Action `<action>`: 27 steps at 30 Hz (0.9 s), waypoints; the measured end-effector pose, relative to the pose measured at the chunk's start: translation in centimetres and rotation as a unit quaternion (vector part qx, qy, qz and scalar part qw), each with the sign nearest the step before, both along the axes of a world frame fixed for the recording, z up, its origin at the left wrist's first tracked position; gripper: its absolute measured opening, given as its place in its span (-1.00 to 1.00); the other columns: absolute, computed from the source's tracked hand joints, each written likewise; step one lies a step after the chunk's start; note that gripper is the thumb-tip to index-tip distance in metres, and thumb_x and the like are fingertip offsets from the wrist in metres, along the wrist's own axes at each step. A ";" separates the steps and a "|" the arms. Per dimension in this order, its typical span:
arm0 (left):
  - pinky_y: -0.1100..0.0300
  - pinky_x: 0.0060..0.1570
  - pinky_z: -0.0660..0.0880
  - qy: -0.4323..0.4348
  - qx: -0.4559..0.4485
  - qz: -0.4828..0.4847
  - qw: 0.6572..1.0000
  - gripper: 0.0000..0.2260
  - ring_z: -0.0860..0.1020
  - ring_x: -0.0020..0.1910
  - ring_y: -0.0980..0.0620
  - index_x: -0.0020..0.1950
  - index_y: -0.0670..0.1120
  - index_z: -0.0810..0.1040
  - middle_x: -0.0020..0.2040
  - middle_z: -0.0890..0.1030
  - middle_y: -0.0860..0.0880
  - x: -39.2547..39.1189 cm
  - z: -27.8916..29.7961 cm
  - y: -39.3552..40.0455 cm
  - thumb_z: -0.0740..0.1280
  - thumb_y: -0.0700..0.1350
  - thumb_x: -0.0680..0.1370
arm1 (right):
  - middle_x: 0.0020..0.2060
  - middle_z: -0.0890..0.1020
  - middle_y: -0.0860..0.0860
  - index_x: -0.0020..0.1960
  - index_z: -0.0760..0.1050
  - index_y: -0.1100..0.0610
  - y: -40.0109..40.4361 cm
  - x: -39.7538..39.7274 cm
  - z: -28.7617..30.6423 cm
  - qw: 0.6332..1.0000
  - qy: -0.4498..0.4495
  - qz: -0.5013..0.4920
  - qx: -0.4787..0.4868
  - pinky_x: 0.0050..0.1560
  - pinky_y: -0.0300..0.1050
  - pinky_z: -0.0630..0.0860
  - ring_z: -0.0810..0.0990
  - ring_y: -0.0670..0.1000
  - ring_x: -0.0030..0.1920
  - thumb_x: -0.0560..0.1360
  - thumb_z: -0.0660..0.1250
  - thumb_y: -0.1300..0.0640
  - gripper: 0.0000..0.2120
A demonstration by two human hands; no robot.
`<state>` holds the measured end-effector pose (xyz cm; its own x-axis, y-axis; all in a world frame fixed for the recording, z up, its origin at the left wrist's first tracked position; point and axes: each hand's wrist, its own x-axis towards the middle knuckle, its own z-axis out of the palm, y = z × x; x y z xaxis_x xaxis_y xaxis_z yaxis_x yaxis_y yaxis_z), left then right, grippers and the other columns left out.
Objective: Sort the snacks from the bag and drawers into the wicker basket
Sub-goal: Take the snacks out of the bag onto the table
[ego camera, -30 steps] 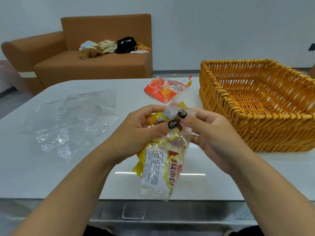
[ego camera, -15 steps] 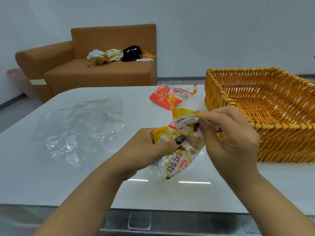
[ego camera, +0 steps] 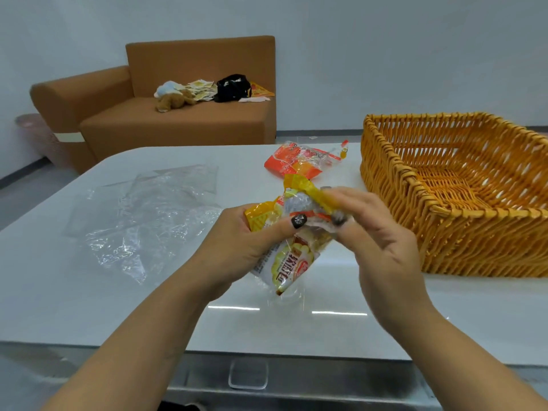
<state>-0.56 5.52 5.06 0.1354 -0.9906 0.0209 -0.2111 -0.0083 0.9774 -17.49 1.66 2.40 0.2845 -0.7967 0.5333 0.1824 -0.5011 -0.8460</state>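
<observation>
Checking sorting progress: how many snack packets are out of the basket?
2: a yellow packet held by both hands above the table, and an orange packet on the table left of the wicker basket.

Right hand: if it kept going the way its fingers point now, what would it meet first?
The right hand points left, fingers already pinching the yellow snack packet. Straight on, it would meet the left hand holding the same packet. Depth is unclear, but the two look nearly touching.
</observation>
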 end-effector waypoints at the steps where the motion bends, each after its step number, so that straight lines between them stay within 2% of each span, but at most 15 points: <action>1: 0.30 -0.29 0.59 0.000 -0.006 -0.003 1.000 -0.78 0.70 -0.23 0.05 -0.09 -0.02 0.66 -0.19 0.73 0.02 0.1 0.1 -0.1 0.40 0.06 0.36 | 0.12 0.61 -0.03 0.22 0.56 0.09 0.1 0.1 0.3 0.998 -0.029 -0.001 0.058 0.06 -0.13 0.58 0.58 -0.02 0.19 0.53 0.35 0.05 -0.72; 3: 0.31 -0.27 0.58 -0.013 -0.021 -0.009 1.000 -0.78 0.70 -0.21 0.07 -0.06 0.00 0.66 -0.18 0.73 0.04 0.4 0.3 -0.2 0.39 0.06 0.37 | 0.07 0.67 -0.06 0.21 0.55 0.07 0.0 0.2 0.8 0.986 -0.063 0.022 0.151 -0.03 -0.12 0.62 0.64 -0.04 0.10 0.44 0.32 -0.01 -0.64; 5: 0.30 -0.23 0.60 -0.042 -0.031 -0.008 0.999 -0.77 0.70 -0.18 0.09 -0.04 0.01 0.67 -0.16 0.73 0.06 0.8 0.4 -0.4 0.40 0.07 0.38 | 0.03 0.69 -0.06 0.15 0.59 0.05 -0.1 0.3 1.1 0.978 -0.060 0.057 0.193 -0.02 -0.08 0.63 0.66 -0.05 0.07 0.37 0.31 -0.02 -0.62; 7: 0.33 -0.21 0.59 -0.079 -0.037 -0.007 0.996 -0.82 0.69 -0.18 0.13 -0.04 0.03 0.67 -0.17 0.72 0.09 1.3 0.4 -0.5 0.41 0.05 0.42 | 0.03 0.70 -0.04 0.03 0.67 -0.01 -0.2 0.5 1.2 0.967 -0.061 0.093 0.231 0.05 0.01 0.62 0.66 -0.02 0.08 0.41 0.28 -0.03 -0.72; 9: 0.36 -0.20 0.58 -0.108 -0.047 -0.009 0.993 -0.92 0.68 -0.18 0.16 -0.07 0.05 0.67 -0.18 0.72 0.12 1.7 0.3 -0.5 0.43 -0.04 0.46 | 0.04 0.70 0.00 -0.09 0.71 -0.08 -0.5 0.5 1.3 0.951 -0.080 0.116 0.276 0.10 0.09 0.59 0.66 0.04 0.10 0.46 0.20 -0.09 -0.70; 12: 0.36 -0.19 0.59 -0.132 -0.055 0.001 0.990 -0.94 0.67 -0.17 0.18 -0.10 0.09 0.65 -0.21 0.69 0.18 1.8 0.0 -0.4 0.43 -0.07 0.47 | 0.05 0.69 0.10 0.03 0.67 0.10 -0.8 0.4 1.3 0.944 -0.069 0.113 0.301 0.11 0.12 0.59 0.65 0.14 0.12 0.42 0.29 0.01 -0.71; 15: 0.36 -0.17 0.58 -0.146 -0.048 0.031 0.988 -0.92 0.67 -0.13 0.16 -0.02 0.08 0.64 -0.12 0.68 0.14 1.6 -0.3 0.1 0.42 -0.05 0.50 | 0.08 0.68 0.12 0.23 0.55 0.20 -0.6 0.3 1.4 0.946 -0.045 0.118 0.297 0.11 0.11 0.59 0.65 0.14 0.12 0.43 0.35 0.16 -0.63; 18: 0.24 -0.12 0.60 -0.150 -0.036 0.079 0.985 -0.82 0.66 -0.11 0.11 0.04 -0.01 0.61 -0.08 0.68 0.05 1.5 -0.4 1.3 0.45 -0.01 0.48 | 0.03 0.70 0.08 0.20 0.57 0.20 0.1 0.3 1.8 0.958 -0.012 0.110 0.265 0.04 0.08 0.62 0.67 0.10 0.06 0.42 0.37 0.17 -0.65; 20: 0.21 -0.15 0.61 -0.108 -0.025 0.107 0.988 -0.75 0.68 -0.15 0.11 0.04 -0.06 0.60 -0.11 0.70 0.04 1.3 -0.5 2.6 0.49 0.02 0.44 | -0.03 0.71 0.05 0.12 0.62 0.16 1.1 0.5 2.0 0.970 0.015 0.087 0.227 -0.04 0.04 0.64 0.69 0.08 0.00 0.38 0.40 0.14 -0.68; 23: 0.07 -0.09 0.63 0.018 0.001 0.120 0.993 -0.64 0.70 -0.13 0.04 0.05 -0.11 0.65 -0.11 0.73 -0.02 1.0 -0.5 5.0 0.47 0.09 0.37 | -0.10 0.72 0.00 0.03 0.65 0.09 2.5 1.3 2.2 0.986 0.026 0.036 0.163 -0.16 -0.08 0.64 0.70 0.03 -0.08 0.43 0.43 0.21 -0.81; 25: -0.01 -0.04 0.59 0.112 0.017 0.138 0.984 -0.63 0.68 -0.11 -0.03 0.07 -0.16 0.65 -0.06 0.72 -0.11 0.9 -0.4 6.6 0.41 0.10 0.44 | -0.11 0.72 -0.02 0.02 0.64 0.06 3.4 2.0 2.1 0.993 0.020 -0.005 0.113 -0.16 -0.14 0.63 0.70 -0.02 -0.09 0.45 0.43 0.27 -0.80; 27: 0.01 -0.01 0.59 0.196 0.026 0.149 0.969 -0.68 0.67 -0.05 -0.09 0.12 -0.17 0.64 -0.01 0.71 -0.16 0.9 -0.1 8.1 0.32 0.05 0.55 | -0.09 0.70 -0.06 0.05 0.63 0.04 4.4 2.8 2.0 0.998 0.030 -0.052 0.025 -0.13 -0.19 0.63 0.68 -0.07 -0.06 0.45 0.44 0.26 -0.78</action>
<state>0.39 13.64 4.92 0.4025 -0.9050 -0.1381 0.1961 -0.0621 0.9786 -14.66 6.05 4.43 0.2293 -0.8492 0.4757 0.0790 -0.4709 -0.8787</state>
